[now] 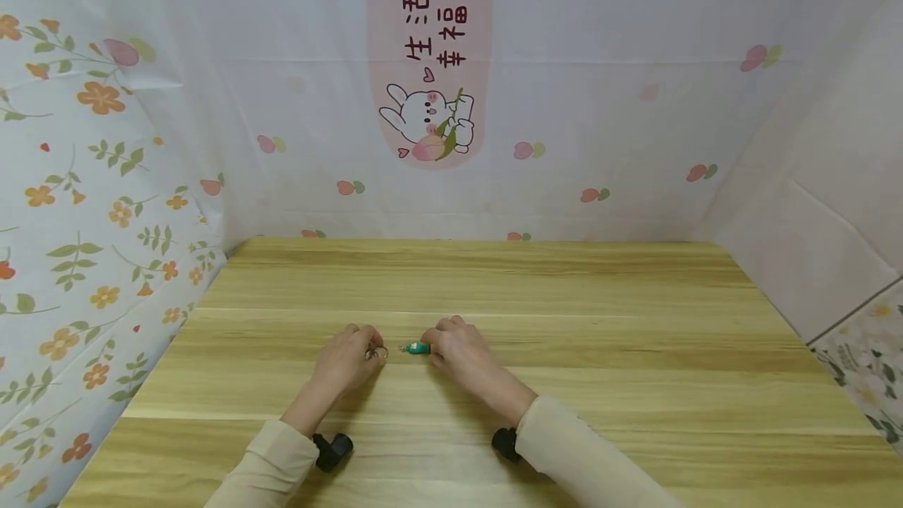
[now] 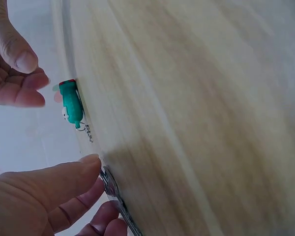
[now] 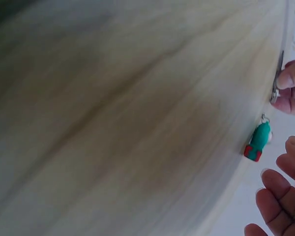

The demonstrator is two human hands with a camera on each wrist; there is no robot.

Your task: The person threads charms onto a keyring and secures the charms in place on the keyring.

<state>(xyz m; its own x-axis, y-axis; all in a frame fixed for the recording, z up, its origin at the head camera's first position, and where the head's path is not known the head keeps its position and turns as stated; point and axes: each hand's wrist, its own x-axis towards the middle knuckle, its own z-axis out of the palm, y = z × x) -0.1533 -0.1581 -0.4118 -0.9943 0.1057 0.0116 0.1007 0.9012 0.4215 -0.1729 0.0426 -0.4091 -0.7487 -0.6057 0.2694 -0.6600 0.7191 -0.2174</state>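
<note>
A small green figure charm with a red base lies on the wooden table between the hands. A short metal chain hangs from its end and lies toward the left hand. My left hand pinches a silver metal ring piece between thumb and fingers, low against the tabletop. Its exact kind is hard to tell, as the fingers cover part of it. Beside the red end of the charm is my right hand. The right wrist view shows its fingers loosely spread, apart from the charm.
The wood-grain table reaches back to a white patterned cloth. A flowered cloth stands along the left side, and pale panels along the right. Black cameras are worn on both wrists.
</note>
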